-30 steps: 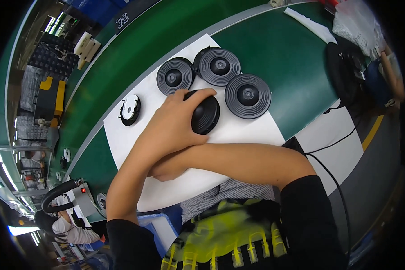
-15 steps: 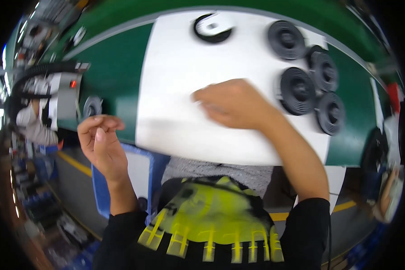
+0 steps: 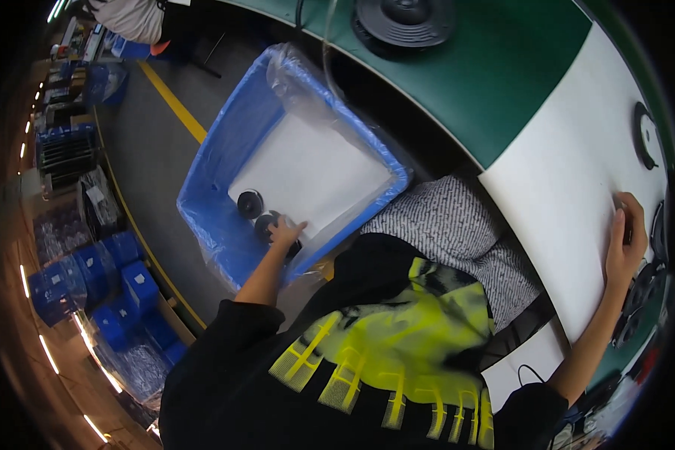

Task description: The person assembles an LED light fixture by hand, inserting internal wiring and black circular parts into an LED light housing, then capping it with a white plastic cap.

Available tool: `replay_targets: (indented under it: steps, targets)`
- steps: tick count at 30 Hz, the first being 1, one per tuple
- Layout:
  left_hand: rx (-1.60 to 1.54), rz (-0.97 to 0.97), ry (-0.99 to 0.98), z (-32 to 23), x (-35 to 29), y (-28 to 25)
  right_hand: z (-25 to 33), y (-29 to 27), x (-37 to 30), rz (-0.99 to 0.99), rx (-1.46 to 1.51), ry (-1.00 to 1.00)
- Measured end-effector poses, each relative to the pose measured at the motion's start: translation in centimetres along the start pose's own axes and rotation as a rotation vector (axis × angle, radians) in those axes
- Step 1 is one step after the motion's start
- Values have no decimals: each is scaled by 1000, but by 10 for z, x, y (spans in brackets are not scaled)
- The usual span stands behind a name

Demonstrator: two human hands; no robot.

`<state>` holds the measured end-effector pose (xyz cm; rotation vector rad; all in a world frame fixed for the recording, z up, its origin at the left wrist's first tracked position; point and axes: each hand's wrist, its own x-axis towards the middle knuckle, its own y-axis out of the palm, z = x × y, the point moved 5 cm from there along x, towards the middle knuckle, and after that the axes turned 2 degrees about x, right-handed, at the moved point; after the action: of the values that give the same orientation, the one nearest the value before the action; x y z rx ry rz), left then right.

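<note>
Bin of blue colour (image 3: 221, 139), with clear plastic over its rim, stands at the left of our body, and inside it lies a white sheet (image 3: 322, 172). In this bin, at the side nearest to our left arm, one black disc (image 3: 250, 204) lies free, and just beside it a second black disc (image 3: 264, 226) is under our left hand (image 3: 283, 234). The fingers of this hand touch the second disc, with the thumb spread apart; we cannot tell if they grasp it firmly.

To the right of the bin we have the green bench (image 3: 502, 71), which carries a white mat (image 3: 559, 165). Our right hand (image 3: 627, 244) is at this mat, well apart from the bin; its fingers are softly bent, and we cannot tell if they hold something small. Farther right from the bin there are a black ring with white centre (image 3: 644, 135) and several other black discs (image 3: 642, 291). To the left of the bin we see a group of blue boxes (image 3: 131, 292).
</note>
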<state>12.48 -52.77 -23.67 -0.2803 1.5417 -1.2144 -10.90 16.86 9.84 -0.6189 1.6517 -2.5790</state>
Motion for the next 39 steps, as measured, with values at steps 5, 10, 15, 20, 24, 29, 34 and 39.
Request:
replay_targets:
  steps: [5, 10, 15, 20, 24, 29, 34, 39]
  targets:
    - [-125, -147, -196, 27, -11, -2, -7, 3, -4, 21, -13, 180]
    - [-416, 4, -138, 81, 24, 27, -3, 7, 1, 19, -40, 169]
    - [-611, 32, -275, 55, 1, 47, -10, 0, -3, 19, -68, 198]
    - [-579, -49, -192, 60, -18, 23, -6, 0, -5, -4, -54, 191]
    - [-797, -5, -71, 62, -14, -15, -1, 2, -4, -27, -24, 197]
    - [-735, 146, -64, 42, 18, -12, -2, 5, -2, 26, -34, 222]
    - [-783, 223, -345, 52, 21, 39, -5, 3, -2, 53, -18, 251]
    - [-1040, 12, -509, 25, 10, 32, 4, 6, -1, -4, -22, 186]
